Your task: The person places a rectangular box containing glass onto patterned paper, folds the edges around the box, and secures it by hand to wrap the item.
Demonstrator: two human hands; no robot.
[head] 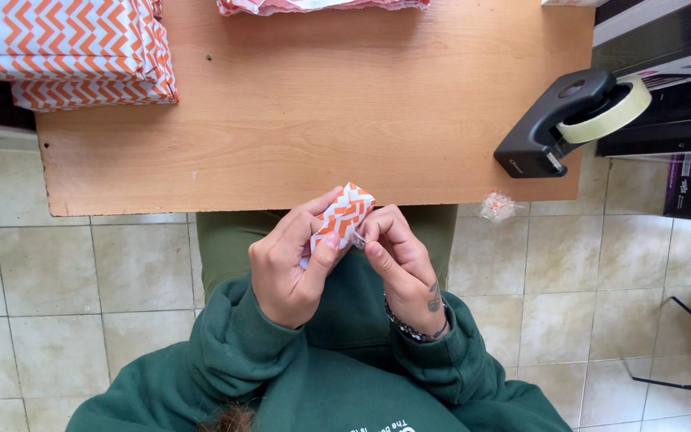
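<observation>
Pinching from both sides, the left hand [285, 268] and right hand [401, 260] press a small folded packet of orange-and-white zigzag wrapping paper [344, 216] between thumbs and fingertips, just off the near edge of the wooden worktop [321, 104]. It looks light, thin and easily creased, best held by its folded edges. Both wrists bend inward, fingers curled, above the lap.

Small folded packet [344, 216] wrapped in orange-and-white zigzag paper, held tilted between both hands just past the worktop's near edge, one corner pointing far.
</observation>
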